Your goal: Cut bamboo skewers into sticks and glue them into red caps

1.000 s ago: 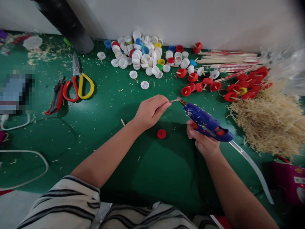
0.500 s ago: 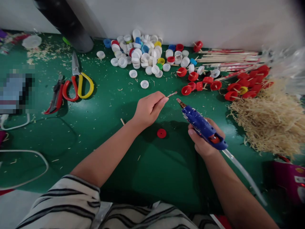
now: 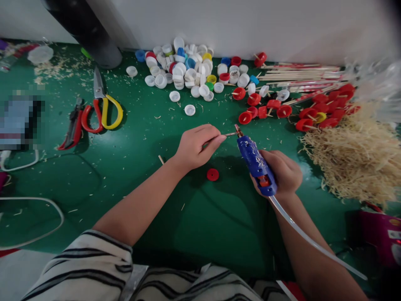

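My left hand [image 3: 199,146] pinches a short thin stick [image 3: 231,134], whose far end reaches the metal nozzle of a blue glue gun [image 3: 255,163]. Wrapped round the gun's body is my right hand [image 3: 283,173], and a clear glue stick [image 3: 300,228] trails from its rear. Below my left hand, a red cap [image 3: 212,174] with a small hole in its middle lies flat on the green table [image 3: 200,221]. Whether the nozzle touches the stick or only overlaps it in view, I cannot tell.
White and coloured caps [image 3: 184,69] are heaped at the back. Red caps with sticks [image 3: 274,106], wooden sticks [image 3: 303,75] and pale shredded fibre [image 3: 360,154] lie right. Scissors [image 3: 105,104], red pliers [image 3: 74,127] and a phone [image 3: 15,121] are left.
The glue gun has turned more upright, its nozzle now at the stick's end. My left hand has lowered slightly, and the stick lies more level.
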Available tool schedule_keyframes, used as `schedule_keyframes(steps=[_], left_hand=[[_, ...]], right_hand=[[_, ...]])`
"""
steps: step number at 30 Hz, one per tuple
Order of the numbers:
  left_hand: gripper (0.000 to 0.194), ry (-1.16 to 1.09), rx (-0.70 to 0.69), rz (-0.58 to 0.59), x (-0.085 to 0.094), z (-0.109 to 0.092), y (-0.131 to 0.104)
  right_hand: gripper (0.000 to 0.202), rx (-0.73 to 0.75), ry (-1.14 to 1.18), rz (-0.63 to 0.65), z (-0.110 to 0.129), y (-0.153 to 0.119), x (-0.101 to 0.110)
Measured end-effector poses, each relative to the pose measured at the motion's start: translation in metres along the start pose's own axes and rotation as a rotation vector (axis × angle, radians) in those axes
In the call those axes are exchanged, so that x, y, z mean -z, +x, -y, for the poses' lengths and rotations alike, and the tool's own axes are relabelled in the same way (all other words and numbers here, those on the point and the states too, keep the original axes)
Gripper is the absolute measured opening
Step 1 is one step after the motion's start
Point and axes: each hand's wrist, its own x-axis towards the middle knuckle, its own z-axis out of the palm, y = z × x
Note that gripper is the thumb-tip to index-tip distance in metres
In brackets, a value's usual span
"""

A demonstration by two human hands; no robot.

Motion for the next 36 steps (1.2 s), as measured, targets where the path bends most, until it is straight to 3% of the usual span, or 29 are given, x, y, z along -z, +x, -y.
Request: schedule_keyframes(steps=[8, 16, 31, 36], left_hand=[[0.033, 0.009, -0.007, -0.041, 0.000, 0.000, 0.001], [0.032, -0.057, 0.018, -0.023, 0.000, -0.001, 0.002], [0.044, 0.001, 0.060, 0.021, 0.000, 0.002, 0.001], [0.047, 0.081, 0.204, 0.015, -0.002, 0.010, 0.000]], right_hand=[[0.029, 0.104, -0.056, 0.012, -0.003, 0.006, 0.006], [0.040, 0.115, -0.104, 0.017, 0.000, 0.008, 0.008], [0.040, 0.118, -0.138, 0.034, -0.003, 0.006, 0.012], [0.037, 0.189, -0.060, 0.034, -0.001, 0.009, 0.017]])
